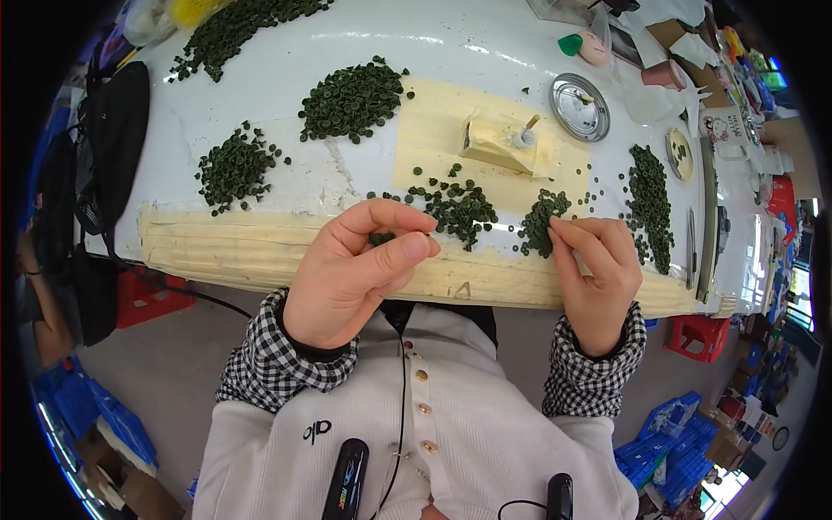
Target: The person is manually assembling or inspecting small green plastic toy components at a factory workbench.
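My left hand (351,273) is raised over the near edge of the table, its thumb and index finger brought together. Anything in that pinch is too small to make out. The fingertips of my right hand (601,276) are pressed together at the edge of a small heap of dark green round pieces (542,212); whatever they grip is hidden. Between the hands spreads another heap of dark green cap-like pieces (459,208), partly behind my left hand. Beyond them a small block wrapped in cream tape (507,146), with a short stick in a white holder, stands on a cream-taped patch.
Larger heaps of green pieces (351,100) lie at the back left, with another heap (650,204) at the right. A round metal dish (580,107) sits at the back right, tweezers (691,247) near the right edge. A black bag (117,147) hangs at the left.
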### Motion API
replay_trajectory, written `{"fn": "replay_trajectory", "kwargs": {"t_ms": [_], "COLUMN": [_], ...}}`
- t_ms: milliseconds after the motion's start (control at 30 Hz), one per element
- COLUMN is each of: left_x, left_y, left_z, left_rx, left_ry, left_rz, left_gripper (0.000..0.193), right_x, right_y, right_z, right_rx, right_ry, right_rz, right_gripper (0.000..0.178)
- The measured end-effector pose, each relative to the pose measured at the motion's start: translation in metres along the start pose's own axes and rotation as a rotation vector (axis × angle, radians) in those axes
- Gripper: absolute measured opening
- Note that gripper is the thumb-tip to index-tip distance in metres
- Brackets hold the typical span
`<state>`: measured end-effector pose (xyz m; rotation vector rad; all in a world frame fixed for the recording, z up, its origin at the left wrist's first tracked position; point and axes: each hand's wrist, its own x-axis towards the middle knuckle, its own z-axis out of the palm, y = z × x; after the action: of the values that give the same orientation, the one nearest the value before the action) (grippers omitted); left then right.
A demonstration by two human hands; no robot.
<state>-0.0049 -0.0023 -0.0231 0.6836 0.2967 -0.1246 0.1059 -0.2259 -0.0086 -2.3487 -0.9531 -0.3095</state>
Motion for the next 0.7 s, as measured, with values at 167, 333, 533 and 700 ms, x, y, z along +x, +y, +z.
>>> {"fn": "replay_trajectory", "kwargs": {"t_ms": [167,333,533,700], "left_x": [0.001,0.001,0.002,0.003], "left_y": [-0.002,0.001,0.000,-0.003], "left_z": [-0.001,0.002,0.004,0.004], "left_rx": [-0.011,0.034,0.060,0.093], "left_ry": [0.005,0.014,0.026,0.042], "left_rz": [0.002,-0.018,-0.019,0.007], "left_gripper": [0.018,0.015,0.017,0.019], "right_x": [-0.001,-0.002,-0.007,-0.006], "right_y": [-0.003,0.003,0.004,-0.007], "right_z": [0.005,0.009,0.009,0.008], "right_rx": [0.100,0.116,0.287,0.525], "right_ry": [0.073,0.055,0.076,0.064], "right_rz": [0.116,0.092,0.284,0.376], "right_gripper": [0.016,0.015,0.013,0.014]}}
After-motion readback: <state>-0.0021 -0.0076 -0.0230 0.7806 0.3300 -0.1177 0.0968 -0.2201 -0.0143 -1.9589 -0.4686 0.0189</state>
